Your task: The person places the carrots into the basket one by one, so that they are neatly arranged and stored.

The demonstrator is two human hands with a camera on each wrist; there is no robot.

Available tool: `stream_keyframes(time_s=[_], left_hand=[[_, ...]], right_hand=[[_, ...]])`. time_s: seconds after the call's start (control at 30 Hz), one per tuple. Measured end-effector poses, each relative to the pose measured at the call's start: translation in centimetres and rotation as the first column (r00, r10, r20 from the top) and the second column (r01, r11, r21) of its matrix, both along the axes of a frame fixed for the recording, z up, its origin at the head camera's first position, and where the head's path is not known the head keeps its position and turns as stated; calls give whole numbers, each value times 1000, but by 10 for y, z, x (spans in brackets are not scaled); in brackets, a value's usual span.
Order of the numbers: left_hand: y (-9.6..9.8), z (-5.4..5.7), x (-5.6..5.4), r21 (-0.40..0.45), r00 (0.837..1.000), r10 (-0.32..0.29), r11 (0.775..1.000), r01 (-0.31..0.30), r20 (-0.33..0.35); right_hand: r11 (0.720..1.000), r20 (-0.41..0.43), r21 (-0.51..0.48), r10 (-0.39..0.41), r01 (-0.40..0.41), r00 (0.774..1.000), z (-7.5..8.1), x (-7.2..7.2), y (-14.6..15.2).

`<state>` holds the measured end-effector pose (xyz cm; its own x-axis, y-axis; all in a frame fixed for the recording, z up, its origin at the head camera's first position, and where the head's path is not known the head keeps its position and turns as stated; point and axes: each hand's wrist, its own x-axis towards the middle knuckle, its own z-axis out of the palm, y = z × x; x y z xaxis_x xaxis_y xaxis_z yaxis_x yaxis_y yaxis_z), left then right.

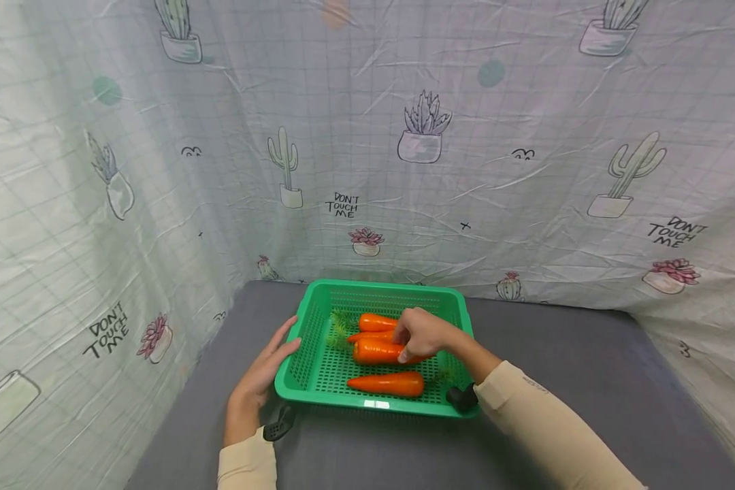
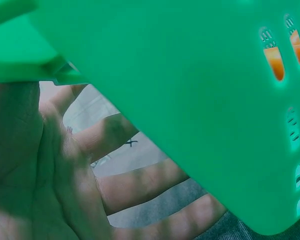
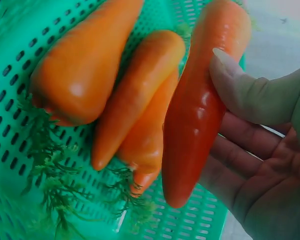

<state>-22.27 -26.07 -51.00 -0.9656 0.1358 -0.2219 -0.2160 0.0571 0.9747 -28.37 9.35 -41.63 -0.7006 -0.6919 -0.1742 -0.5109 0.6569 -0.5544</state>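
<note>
A green slotted plastic basket (image 1: 380, 405) holds several orange carrots with leafy green tops. My right hand (image 1: 425, 333) reaches in over its right side. In the right wrist view this hand pinches a carrot (image 3: 200, 120), thumb on one side and fingers behind. Beside it lie two overlapping carrots (image 3: 140, 95), and a thicker carrot (image 3: 77, 80) farther left. Nearest me in the head view is a single carrot (image 1: 388, 384), its tip to the left. My left hand (image 1: 268, 367) rests against the basket's left outer side, fingers extended along the wall and thumb under the rim.
The basket stands on a dark grey table (image 1: 557, 381), which extends to both sides. A pale curtain (image 1: 367, 136) printed with cacti hangs behind and along the sides. Black straps (image 1: 280, 423) are on the wrists.
</note>
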Motion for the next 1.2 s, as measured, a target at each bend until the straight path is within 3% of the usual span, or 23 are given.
stream_keyframes(time_s=[0.43, 0.63, 0.77, 0.9, 1.07, 1.2], left_hand=[[1, 0, -5, -16, 1000, 4, 1000, -4, -1], [9, -3, -9, -21, 1000, -8, 1000, 8, -8], [11, -5, -10, -23, 1000, -24, 999, 24, -10], [10, -2, -11, -56, 999, -33, 998, 31, -24], [0, 5, -10, -158, 996, -55, 987, 43, -68], [-9, 10, -10, -266, 992, -84, 962, 57, -95]], right_hand=[[993, 32, 119, -9, 5, 999, -16, -16, -18], [986, 47, 155, 60, -67, 997, -32, -18, -21], [988, 12, 156, 12, -14, 1000, -35, -14, -20], [991, -44, 130, -6, 12, 999, -23, -13, -13], [1000, -83, 0, -18, 18, 996, 18, -17, 10], [990, -107, -109, -103, 91, 989, 44, -15, 41]])
